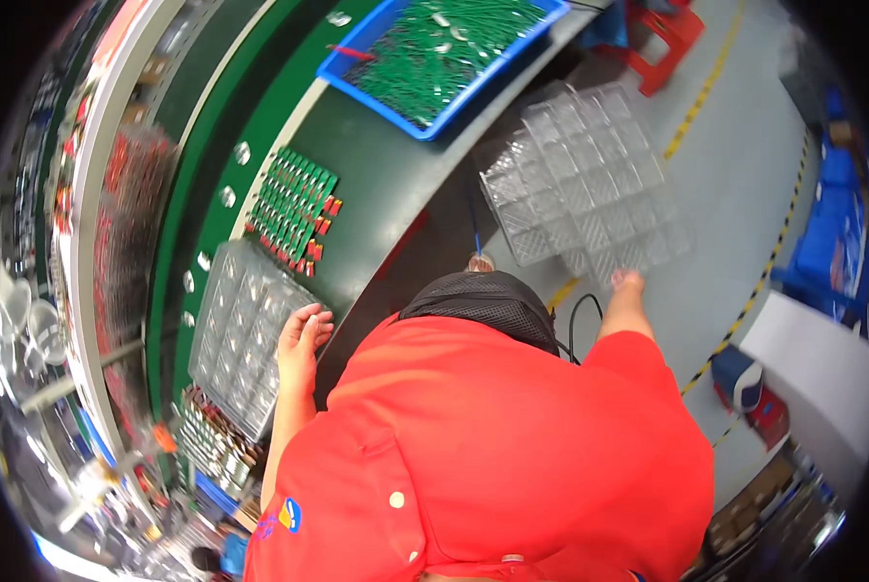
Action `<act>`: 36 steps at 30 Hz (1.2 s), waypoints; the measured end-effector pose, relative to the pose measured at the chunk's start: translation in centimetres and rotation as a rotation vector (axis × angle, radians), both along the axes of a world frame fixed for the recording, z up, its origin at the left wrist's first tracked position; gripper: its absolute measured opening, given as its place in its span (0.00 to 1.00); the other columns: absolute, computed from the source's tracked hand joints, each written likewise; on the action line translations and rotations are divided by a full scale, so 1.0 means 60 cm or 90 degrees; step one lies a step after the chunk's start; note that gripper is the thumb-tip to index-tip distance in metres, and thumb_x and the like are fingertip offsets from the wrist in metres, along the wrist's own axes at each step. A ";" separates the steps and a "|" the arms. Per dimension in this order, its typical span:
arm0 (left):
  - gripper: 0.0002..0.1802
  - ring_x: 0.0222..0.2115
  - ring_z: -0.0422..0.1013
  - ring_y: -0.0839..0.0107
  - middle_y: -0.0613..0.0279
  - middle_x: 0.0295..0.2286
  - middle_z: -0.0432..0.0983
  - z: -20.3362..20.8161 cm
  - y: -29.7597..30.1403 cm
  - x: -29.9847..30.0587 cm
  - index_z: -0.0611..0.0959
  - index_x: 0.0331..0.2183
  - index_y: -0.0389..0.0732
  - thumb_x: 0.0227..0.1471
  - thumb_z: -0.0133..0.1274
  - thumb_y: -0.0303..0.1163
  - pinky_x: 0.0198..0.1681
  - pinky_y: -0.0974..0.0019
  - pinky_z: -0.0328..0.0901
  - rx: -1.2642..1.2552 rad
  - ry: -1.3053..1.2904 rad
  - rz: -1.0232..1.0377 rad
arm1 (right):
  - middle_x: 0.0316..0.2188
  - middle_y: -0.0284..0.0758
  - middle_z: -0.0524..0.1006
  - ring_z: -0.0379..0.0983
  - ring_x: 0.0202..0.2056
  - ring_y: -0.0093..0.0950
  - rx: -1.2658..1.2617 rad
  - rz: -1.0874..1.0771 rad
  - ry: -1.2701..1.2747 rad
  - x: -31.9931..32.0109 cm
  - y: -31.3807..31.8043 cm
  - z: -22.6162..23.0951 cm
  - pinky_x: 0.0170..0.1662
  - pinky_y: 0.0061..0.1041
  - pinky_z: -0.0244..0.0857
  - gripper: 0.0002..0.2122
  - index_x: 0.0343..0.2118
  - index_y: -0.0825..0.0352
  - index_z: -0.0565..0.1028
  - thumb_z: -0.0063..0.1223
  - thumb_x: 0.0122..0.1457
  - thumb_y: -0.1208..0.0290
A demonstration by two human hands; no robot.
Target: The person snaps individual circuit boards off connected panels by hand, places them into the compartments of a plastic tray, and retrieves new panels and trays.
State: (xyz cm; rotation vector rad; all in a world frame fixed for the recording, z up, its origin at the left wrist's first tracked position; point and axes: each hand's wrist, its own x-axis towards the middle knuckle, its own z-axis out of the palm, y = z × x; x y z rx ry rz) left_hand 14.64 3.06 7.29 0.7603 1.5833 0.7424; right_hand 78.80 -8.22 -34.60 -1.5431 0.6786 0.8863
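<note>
On bench point(386, 184), boards point(294, 202) sit btwn bin point(425, 130) & L tray point(245, 320), w/ R trays point(590, 184) beyond bench edge.

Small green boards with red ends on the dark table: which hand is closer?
Left. The left hand is just below the small green boards with red ends in the picture; the right hand is farther off, to their right, holding clear plastic compartment trays.
</note>
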 end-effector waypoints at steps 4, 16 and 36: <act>0.15 0.32 0.68 0.76 0.59 0.35 0.72 -0.019 -0.061 -0.045 0.70 0.42 0.36 0.52 0.43 0.32 0.35 0.75 0.63 -0.029 0.092 0.100 | 0.39 0.51 0.70 0.69 0.39 0.45 -0.606 0.263 -0.275 -0.030 0.049 0.074 0.40 0.38 0.65 0.22 0.40 0.75 0.66 0.49 0.48 0.61; 0.15 0.31 0.68 0.76 0.59 0.33 0.72 -0.071 -0.156 -0.098 0.70 0.41 0.34 0.51 0.44 0.30 0.36 0.75 0.62 -0.044 0.089 0.191 | 0.37 0.49 0.70 0.69 0.37 0.37 0.624 0.382 -0.678 -0.428 0.559 0.794 0.44 0.30 0.64 0.13 0.40 0.78 0.63 0.40 0.54 0.75; 0.16 0.33 0.71 0.59 0.51 0.30 0.74 -0.272 -0.866 0.056 0.76 0.35 0.36 0.47 0.46 0.37 0.37 0.63 0.64 -0.560 0.373 0.306 | 0.30 0.39 0.74 0.71 0.31 0.30 0.355 0.987 0.011 -1.040 0.762 0.307 0.36 0.28 0.66 0.08 0.33 0.71 0.72 0.52 0.50 0.75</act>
